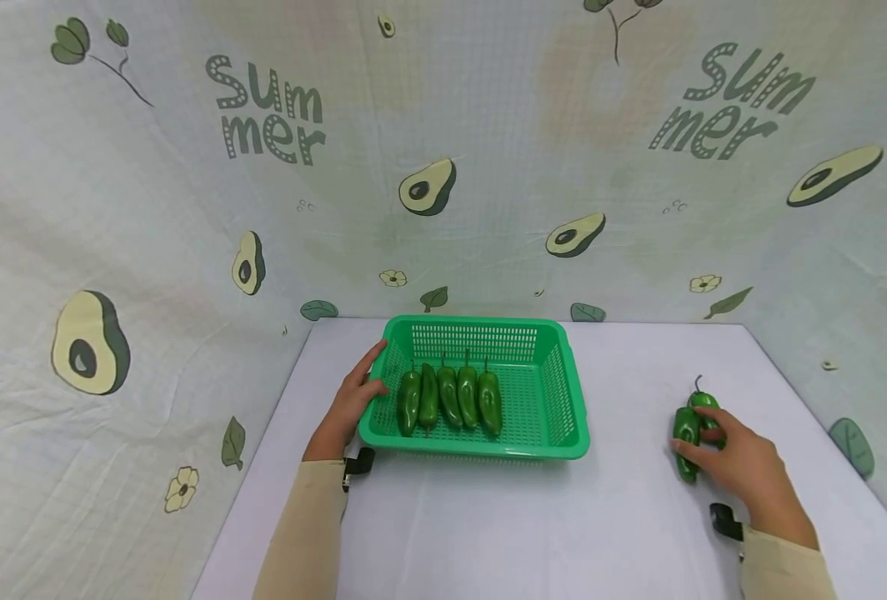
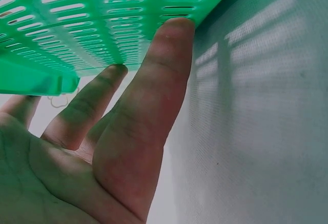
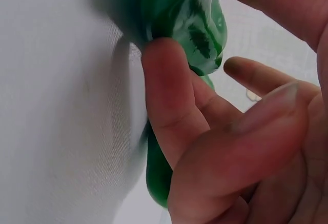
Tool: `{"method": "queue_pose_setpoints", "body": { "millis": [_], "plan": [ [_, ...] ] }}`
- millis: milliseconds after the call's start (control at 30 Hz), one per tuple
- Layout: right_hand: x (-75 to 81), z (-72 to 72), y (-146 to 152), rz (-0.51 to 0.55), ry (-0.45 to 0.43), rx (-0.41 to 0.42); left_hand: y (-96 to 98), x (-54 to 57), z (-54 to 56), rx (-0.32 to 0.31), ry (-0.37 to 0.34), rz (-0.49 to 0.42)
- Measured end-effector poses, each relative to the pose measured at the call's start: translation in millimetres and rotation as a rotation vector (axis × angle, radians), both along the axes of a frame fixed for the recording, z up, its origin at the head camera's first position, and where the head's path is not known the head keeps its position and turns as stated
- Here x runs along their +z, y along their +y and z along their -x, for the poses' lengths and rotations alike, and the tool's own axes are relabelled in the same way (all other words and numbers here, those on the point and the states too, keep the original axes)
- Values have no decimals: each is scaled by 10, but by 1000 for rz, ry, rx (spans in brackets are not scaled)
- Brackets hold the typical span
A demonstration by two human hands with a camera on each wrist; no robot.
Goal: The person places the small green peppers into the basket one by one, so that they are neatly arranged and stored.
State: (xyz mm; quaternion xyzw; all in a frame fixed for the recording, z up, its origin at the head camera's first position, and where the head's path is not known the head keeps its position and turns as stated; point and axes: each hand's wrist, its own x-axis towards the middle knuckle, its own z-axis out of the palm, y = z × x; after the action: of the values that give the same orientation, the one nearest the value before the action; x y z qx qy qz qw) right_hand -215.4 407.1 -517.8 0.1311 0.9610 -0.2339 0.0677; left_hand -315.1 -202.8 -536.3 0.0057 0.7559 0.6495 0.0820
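My left hand (image 1: 348, 406) grips the left rim of a green plastic basket (image 1: 473, 450). The thumb lies over the rim, and in the left wrist view the fingers (image 2: 146, 96) lie against the slotted outer wall. Several glossy green chili peppers (image 1: 447, 398) lie side by side in the basket's left half. Over on the right, my right hand (image 1: 744, 458) pinches a green chili pepper (image 1: 687, 429), thumb on its left side. A second chili pepper (image 1: 704, 400) lies right beside it, partly hidden under the fingers. Curled fingers cover part of the peppers in the right wrist view.
A white table (image 1: 488, 533) carries everything. Behind it and along both sides hangs a pale cloth (image 1: 488, 125) printed with avocados and leaves. Dark wrist cameras sit at the left wrist (image 1: 358, 461) and right wrist (image 1: 725, 522).
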Motion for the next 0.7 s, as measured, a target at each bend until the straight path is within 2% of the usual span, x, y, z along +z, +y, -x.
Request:
{"method": "queue_pose_setpoints", "body": {
  "millis": [367, 700],
  "plan": [
    [-85, 11, -5, 58, 12, 65, -4, -25, -2, -3, 12, 5],
    [-126, 33, -28, 91, -2, 40, -4, -42, -1, -5, 17, -4]
  ]
}}
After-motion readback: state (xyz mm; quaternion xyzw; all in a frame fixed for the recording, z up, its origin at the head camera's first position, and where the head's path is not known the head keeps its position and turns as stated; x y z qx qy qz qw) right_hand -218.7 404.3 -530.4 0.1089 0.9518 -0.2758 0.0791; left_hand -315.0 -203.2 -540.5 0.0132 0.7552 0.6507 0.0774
